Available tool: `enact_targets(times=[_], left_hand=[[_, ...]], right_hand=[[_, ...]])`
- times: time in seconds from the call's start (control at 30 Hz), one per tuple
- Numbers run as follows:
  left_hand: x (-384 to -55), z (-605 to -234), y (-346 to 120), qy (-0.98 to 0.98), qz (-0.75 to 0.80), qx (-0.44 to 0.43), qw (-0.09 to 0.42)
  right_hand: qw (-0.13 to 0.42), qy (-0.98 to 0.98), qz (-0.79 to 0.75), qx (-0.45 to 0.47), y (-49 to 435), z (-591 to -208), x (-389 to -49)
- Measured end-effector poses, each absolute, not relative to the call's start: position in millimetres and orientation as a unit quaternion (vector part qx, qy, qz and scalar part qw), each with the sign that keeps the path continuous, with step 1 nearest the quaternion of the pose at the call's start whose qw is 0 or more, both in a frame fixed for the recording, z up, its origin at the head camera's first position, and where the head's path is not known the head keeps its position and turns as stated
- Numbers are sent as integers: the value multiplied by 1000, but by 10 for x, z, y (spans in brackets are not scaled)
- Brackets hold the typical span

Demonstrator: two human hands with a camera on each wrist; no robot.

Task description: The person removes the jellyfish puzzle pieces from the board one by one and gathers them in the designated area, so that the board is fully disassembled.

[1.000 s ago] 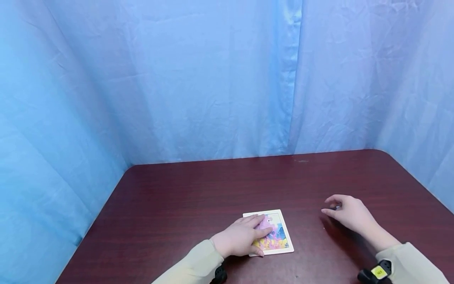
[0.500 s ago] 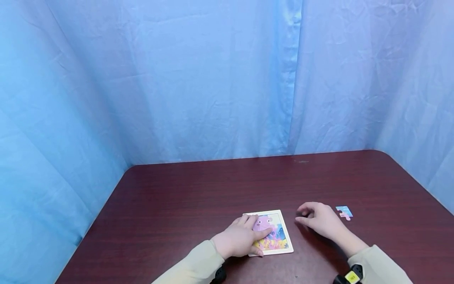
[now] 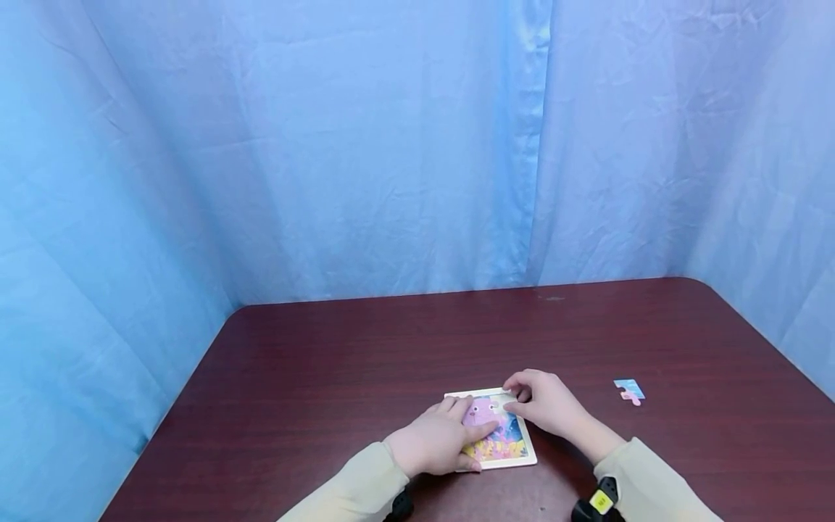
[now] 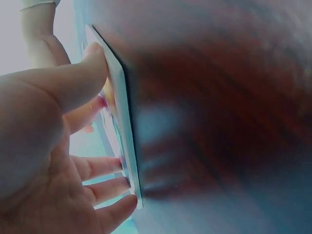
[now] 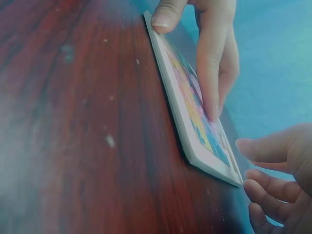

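A small jigsaw puzzle (image 3: 499,449) in a white frame lies on the table, showing a pink animal over blue and yellow. My left hand (image 3: 433,437) rests flat across its left side, fingers spread. In the left wrist view that hand's thumb (image 4: 95,61) lies on the frame's edge. My right hand (image 3: 551,406) is at the puzzle's upper right corner, where a pale patch shows in the picture. Its thumb and fingers (image 5: 263,187) are loosely bent and apart, with nothing seen between them. A loose blue and pink puzzle piece (image 3: 629,390) lies to the right.
The dark red wooden table (image 3: 346,362) has rounded far corners. Blue curtains (image 3: 391,145) hang behind it and along both sides. A black band with a yellow label (image 3: 601,500) is on the right wrist.
My right hand has moved left from over the loose piece to the puzzle's upper right corner, uncovering that piece. My left hand has stayed on the puzzle, its fingers shifting slightly.
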State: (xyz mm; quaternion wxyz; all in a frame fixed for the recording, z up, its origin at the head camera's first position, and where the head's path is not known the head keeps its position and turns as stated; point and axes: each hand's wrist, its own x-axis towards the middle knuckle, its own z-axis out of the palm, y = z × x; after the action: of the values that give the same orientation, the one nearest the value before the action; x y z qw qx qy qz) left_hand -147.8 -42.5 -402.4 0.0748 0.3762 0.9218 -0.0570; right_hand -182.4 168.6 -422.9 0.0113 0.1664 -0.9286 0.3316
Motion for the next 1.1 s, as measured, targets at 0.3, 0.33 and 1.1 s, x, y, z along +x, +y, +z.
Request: enact_targets(times=[0.3, 0.33, 1.1], left_hand=[[-1505, -4069, -494, 918, -20, 388, 78], [-1505, -4070, -498, 918, -19, 389, 77], [-1451, -3994, -673, 914, 0, 391, 110]], right_hand=[[-4, -925, 338, 171, 1580, -4239, -1857], [-4, -925, 338, 172, 1572, -4240, -1858], [-19, -924, 340, 176, 1493, -4296, -1877]])
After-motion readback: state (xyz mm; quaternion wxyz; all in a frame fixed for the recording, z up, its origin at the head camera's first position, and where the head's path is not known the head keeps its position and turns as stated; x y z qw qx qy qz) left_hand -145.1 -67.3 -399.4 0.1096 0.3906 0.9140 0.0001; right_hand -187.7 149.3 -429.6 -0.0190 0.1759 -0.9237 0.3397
